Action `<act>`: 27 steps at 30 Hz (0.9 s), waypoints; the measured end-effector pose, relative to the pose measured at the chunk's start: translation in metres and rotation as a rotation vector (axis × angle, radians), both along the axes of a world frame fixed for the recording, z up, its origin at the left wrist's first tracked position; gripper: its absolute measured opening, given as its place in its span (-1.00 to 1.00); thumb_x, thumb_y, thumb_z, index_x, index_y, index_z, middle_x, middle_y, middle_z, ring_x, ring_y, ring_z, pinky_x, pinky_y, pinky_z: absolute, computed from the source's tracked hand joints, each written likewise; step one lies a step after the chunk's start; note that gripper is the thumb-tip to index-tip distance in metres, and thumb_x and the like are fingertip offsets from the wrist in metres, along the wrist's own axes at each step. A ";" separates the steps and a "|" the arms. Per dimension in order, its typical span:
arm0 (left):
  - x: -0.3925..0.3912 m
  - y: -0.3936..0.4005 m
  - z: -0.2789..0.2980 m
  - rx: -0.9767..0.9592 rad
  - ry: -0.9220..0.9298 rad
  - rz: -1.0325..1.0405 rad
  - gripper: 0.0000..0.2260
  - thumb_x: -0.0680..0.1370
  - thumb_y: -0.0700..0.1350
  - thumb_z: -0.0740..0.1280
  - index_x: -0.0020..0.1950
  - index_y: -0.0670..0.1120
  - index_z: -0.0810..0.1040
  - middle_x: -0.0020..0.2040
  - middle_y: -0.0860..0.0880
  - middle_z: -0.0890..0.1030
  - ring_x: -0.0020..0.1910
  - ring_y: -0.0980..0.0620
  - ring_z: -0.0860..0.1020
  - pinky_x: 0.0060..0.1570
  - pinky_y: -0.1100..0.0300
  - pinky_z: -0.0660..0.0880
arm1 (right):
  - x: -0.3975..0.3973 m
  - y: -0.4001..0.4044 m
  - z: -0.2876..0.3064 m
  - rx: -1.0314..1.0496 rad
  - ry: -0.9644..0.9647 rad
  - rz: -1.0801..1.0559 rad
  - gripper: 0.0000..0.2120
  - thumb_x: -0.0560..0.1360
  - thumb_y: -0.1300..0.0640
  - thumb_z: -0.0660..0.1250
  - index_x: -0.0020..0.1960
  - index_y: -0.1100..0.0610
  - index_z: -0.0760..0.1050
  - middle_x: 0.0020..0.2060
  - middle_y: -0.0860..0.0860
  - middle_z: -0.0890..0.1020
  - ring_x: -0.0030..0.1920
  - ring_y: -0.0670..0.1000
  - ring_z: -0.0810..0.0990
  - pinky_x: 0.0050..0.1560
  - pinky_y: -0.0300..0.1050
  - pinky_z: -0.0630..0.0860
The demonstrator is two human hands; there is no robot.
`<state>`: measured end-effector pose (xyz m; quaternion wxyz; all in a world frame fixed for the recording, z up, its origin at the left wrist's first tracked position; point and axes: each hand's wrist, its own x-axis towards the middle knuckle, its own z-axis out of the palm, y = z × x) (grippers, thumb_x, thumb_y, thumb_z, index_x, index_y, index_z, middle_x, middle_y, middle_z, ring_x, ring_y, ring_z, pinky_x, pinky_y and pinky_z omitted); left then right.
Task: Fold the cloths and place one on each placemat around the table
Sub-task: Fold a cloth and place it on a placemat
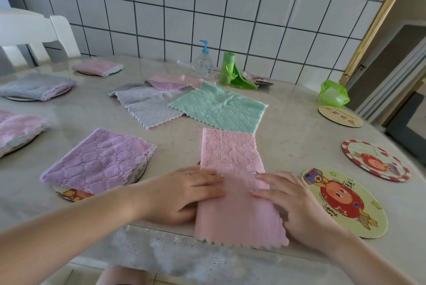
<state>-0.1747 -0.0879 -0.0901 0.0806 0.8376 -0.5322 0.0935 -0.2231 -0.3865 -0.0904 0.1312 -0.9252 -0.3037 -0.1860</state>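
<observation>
A pink cloth, folded into a long strip, lies in front of me and hangs a little over the table's near edge. My left hand presses flat on its left side, and my right hand presses flat on its right side. A folded purple cloth covers a round placemat on the left. Three bare placemats sit on the right: a yellow one, a red-rimmed one and a far one. Unfolded green, grey and pink-purple cloths lie mid-table.
Folded cloths rest on placemats at the left: pink, grey and pink. A pump bottle, a green bag roll and a green bag stand near the tiled wall. A white chair is at the far left.
</observation>
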 end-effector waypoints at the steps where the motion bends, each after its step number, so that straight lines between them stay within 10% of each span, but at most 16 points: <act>1: -0.001 -0.001 0.000 0.008 -0.007 0.013 -0.57 0.50 -0.02 0.19 0.38 -0.01 0.38 0.35 -0.09 0.47 0.37 -0.02 0.39 0.37 0.11 0.28 | 0.000 -0.001 -0.001 -0.033 0.027 0.010 -0.46 0.34 0.24 0.06 0.23 -0.07 0.51 0.30 -0.13 0.47 0.34 -0.08 0.32 0.30 -0.12 0.22; 5: 0.001 -0.003 -0.002 -0.051 -0.023 -0.018 -0.64 0.57 -0.07 0.15 0.37 -0.01 0.40 0.36 -0.08 0.46 0.38 0.00 0.38 0.36 0.06 0.32 | 0.004 -0.004 -0.006 -0.179 0.074 0.054 -0.41 0.43 0.29 0.23 0.37 -0.16 0.33 0.38 -0.18 0.37 0.46 -0.14 0.16 0.45 0.03 0.01; 10: 0.003 0.001 -0.015 -0.185 0.313 0.070 -0.69 0.58 -0.04 0.16 0.29 0.00 0.48 0.28 0.07 0.54 0.33 0.16 0.40 0.36 0.21 0.29 | 0.002 -0.007 0.003 0.025 0.119 0.146 -0.64 0.46 0.14 0.21 0.21 -0.12 0.47 0.15 -0.28 0.57 0.20 -0.24 0.50 0.40 -0.10 0.23; 14: 0.007 -0.010 -0.004 -0.420 0.597 0.309 -0.53 0.52 0.30 0.05 0.01 -0.01 0.56 -0.12 0.03 0.64 -0.13 0.06 0.59 -0.07 0.05 0.50 | 0.008 0.016 0.014 0.357 0.036 -0.109 -0.66 0.57 0.12 0.07 -0.28 -0.09 0.50 -0.23 -0.43 0.58 -0.31 -0.21 0.53 -0.21 -0.55 0.41; 18: 0.021 -0.036 0.023 -0.794 0.631 0.468 -0.71 0.58 0.06 0.21 -0.22 -0.10 0.53 -0.40 -0.06 0.46 -0.44 0.11 0.37 -0.37 0.16 0.28 | 0.036 0.031 0.021 0.698 0.290 -0.337 -0.77 0.53 0.06 0.27 -0.30 0.00 0.50 -0.50 -0.15 0.54 -0.46 -0.17 0.43 -0.45 -0.30 0.27; 23: 0.058 -0.059 0.026 -0.987 0.706 0.672 -0.85 0.57 0.02 0.24 0.02 0.03 0.56 -0.12 0.03 0.63 -0.10 0.05 0.59 -0.05 0.08 0.50 | 0.086 0.038 0.018 0.838 0.346 -0.470 -0.59 0.51 -0.05 0.27 -0.15 0.34 0.47 -0.38 0.23 0.51 -0.38 0.01 0.41 -0.34 -0.10 0.25; 27: 0.073 -0.067 0.022 -1.057 0.758 0.775 -0.65 0.57 0.01 0.24 0.35 0.03 0.34 -0.02 0.09 0.58 -0.13 0.20 0.54 -0.25 0.30 0.42 | 0.112 0.037 0.014 0.806 0.365 -0.555 -0.69 0.50 0.01 0.29 -0.23 0.26 0.42 -0.39 0.07 0.44 -0.34 0.03 0.41 -0.35 -0.11 0.21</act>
